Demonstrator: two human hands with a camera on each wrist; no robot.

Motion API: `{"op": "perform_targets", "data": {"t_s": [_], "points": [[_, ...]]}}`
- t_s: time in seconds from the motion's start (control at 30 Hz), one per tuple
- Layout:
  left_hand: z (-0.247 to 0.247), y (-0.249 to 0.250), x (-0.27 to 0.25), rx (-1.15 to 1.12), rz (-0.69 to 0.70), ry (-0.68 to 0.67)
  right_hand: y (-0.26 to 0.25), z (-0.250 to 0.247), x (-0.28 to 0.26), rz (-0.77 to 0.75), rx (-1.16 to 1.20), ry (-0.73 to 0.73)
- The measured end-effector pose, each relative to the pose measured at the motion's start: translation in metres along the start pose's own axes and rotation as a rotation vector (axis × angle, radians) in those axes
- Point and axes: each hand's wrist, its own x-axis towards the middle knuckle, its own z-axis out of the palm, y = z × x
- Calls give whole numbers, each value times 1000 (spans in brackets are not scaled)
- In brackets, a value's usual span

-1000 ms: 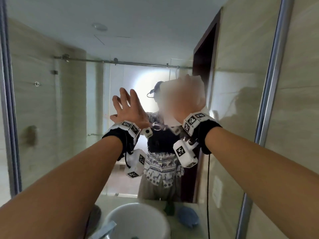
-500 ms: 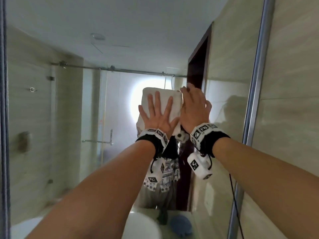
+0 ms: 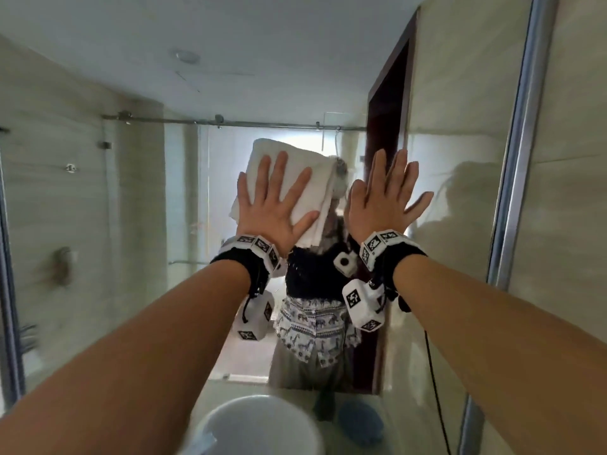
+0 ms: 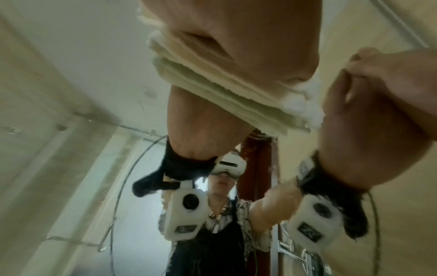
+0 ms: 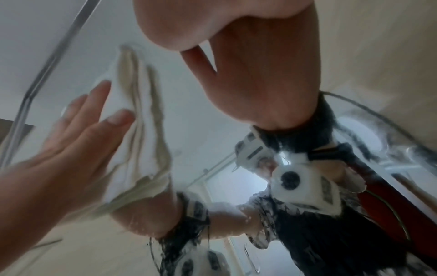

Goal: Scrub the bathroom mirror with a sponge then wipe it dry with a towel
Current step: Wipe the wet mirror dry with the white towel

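A folded white towel [image 3: 295,172] lies flat against the bathroom mirror [image 3: 131,224] at head height. My left hand [image 3: 272,205] presses it to the glass with straight, spread fingers. In the left wrist view the towel's stacked folds [image 4: 212,87] show under the palm [image 4: 236,28]. My right hand [image 3: 381,198] is just right of the towel, fingers spread and straight, flat on the bare glass and holding nothing. The right wrist view shows its palm [image 5: 224,22] meeting its own reflection, with the left hand [image 5: 71,140] on the towel [image 5: 141,130]. A blue sponge [image 3: 361,421] lies on the counter below.
A white round basin [image 3: 262,421] sits on the counter under my arms, with the sponge to its right. The mirror's metal frame [image 3: 512,192] runs down the right side beside a tiled wall. The mirror reflects a person, a shower screen and a dark doorway.
One second ago my right hand held the towel on the glass and the left was free. The left hand has taken over the towel; the right has slid off it to the right.
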Motion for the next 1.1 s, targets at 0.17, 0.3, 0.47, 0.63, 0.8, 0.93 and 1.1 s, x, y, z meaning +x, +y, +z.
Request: {"op": "perform_targets", "data": {"t_s": [0.17,0.3,0.47,0.63,0.8,0.93,1.1], "points": [[-8,-41,-20,-24,-180,-69,4,-3,1,-18,6,-31],[-18,-78,-39,-21,-295,-166,5,1,1,-43,-14,-10],[-24,-81,-36,21,-302,-223,-17,-19,-3,-101,-121,-83],[-34,-79,-33,52,-269,-288,-72,-22,-31,-549,-188,-308],[-31,-104,-33,74,-232,-281,-89,-7,-34,-458,-330,-374],[-21,-134,-46,52,-256,-208,-88,-5,-35,-467,-355,-359],[-12,-131,-48,22,-288,-165,-89,-3,-35,-462,-371,-349]]}}
